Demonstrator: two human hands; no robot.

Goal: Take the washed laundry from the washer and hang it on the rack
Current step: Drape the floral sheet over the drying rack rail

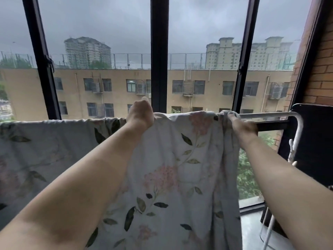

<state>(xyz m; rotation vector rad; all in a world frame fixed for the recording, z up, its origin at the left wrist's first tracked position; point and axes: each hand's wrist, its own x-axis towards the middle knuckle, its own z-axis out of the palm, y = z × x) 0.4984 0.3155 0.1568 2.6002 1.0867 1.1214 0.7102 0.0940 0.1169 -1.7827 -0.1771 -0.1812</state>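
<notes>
A large white sheet [173, 159] printed with pink flowers and dark green leaves hangs over the white metal rack bar [266, 115], spreading from the far left to right of centre. My left hand [139, 117] grips the sheet's top edge at the bar near the middle. At the sheet's bunched right edge on the bar, my right hand [242, 126] holds the cloth with curled fingers. The bar's left part is hidden under the cloth. The washer is out of view.
Tall black-framed windows [159, 55] stand just behind the rack. The rack's bare right end curves down [299, 130] beside a dark panel and a brick wall [322, 73]. A white clothespin [290, 150] hangs on that upright.
</notes>
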